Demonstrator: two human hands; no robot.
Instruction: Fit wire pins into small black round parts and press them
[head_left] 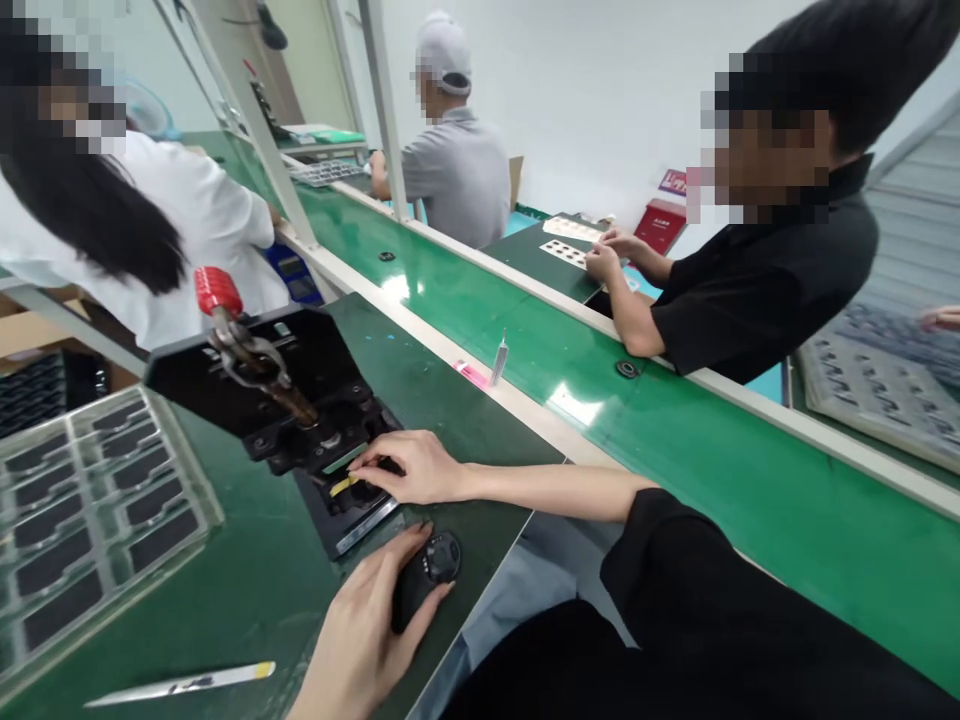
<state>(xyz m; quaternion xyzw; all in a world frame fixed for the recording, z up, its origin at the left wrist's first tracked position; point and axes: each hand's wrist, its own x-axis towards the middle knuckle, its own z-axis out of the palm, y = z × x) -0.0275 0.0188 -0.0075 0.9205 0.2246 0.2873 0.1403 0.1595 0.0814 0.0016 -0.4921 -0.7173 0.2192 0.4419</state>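
Observation:
My left hand (pixel 364 625) is wrapped round a black plastic part with a round end (pixel 441 558), low over the table's front edge. The fingers and thumb lie along the two sides of the part. My right hand (pixel 420 467) reaches into a black press fixture (pixel 352 520), its thumb and index finger pinched on a small yellow strip (pixel 343 485). The strip lies at the fixture's bed, below the metal clamp lever with a red grip (pixel 217 292). My right fingers partly hide the bed.
Left of the fixture is a clear tray of black parts (pixel 64 520). White tweezers (pixel 187 682) lie in front. A green conveyor (pixel 510 330) runs behind, bearing small black round parts (pixel 627 369). A small upright bottle (pixel 499 360) stands on its edge. Several co-workers sit around.

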